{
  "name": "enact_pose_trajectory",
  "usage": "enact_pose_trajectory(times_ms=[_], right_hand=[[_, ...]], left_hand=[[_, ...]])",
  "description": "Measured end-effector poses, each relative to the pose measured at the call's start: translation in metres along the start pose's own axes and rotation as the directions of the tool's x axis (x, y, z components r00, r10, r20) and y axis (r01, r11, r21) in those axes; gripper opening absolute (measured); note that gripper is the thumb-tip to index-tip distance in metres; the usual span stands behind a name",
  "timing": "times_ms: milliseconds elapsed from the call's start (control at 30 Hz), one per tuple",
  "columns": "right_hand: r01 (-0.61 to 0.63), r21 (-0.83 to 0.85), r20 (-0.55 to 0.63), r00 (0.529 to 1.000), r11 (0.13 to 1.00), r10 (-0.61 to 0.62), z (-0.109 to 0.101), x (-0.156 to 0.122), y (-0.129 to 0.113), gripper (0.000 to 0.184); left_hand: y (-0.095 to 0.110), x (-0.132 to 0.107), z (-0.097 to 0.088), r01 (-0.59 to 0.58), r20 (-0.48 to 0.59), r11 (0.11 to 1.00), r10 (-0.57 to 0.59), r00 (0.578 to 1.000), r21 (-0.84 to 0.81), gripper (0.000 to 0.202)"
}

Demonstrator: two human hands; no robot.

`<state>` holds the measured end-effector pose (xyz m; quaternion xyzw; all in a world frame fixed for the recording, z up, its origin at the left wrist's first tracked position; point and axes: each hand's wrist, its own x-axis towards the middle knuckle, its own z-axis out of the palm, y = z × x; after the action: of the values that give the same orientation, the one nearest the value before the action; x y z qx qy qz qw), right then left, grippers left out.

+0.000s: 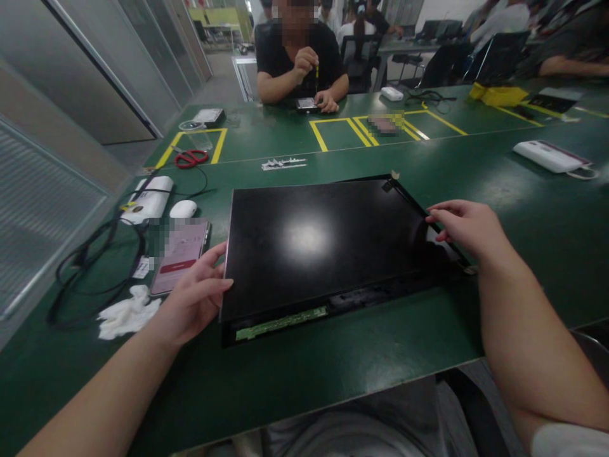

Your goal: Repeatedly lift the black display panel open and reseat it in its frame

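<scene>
- Left hand [197,298]: at the left edge of the display panel [304,241]; thumb laid on the top face, fingers along and partly behind the edge, hidden there. The edge is held between them.
- Left forearm: enters from the lower left corner, running up and inward, bare.
- Right hand [464,228]: at the panel's right side, palm turned inward, fingers bent, thumb and index tip close together over the border of the black frame [413,200]. Whether anything is gripped cannot be told.
- Right forearm: rises from the lower right, bare below a pale sleeve [568,440].
- Display panel: dark face up, lying over the black frame on the green table [356,349], between both hands; a green circuit board [280,324] shows along the near side.
- Beside the left hand: smartphone [183,254] and crumpled tissue [129,312].
</scene>
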<state>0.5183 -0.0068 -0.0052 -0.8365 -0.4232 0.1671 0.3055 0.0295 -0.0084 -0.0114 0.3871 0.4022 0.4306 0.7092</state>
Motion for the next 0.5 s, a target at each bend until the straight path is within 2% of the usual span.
enact_pose_trajectory(times_ms=[300,500], right_hand=[[-0.004,-0.018,0.023,1.0,1.0,0.004,0.0007,0.0016,0.0015,0.026],[-0.011,0.004,0.038,0.999,1.0,0.011,0.0008,0.0004,-0.0008,0.025]], left_hand=[[0.0018,-0.0007,0.0022,0.014,-0.041,1.0,-0.014,0.999,-0.009,0.077],[0.0006,0.0001,0.0034,0.001,-0.058,1.0,-0.002,0.998,-0.013,0.07]])
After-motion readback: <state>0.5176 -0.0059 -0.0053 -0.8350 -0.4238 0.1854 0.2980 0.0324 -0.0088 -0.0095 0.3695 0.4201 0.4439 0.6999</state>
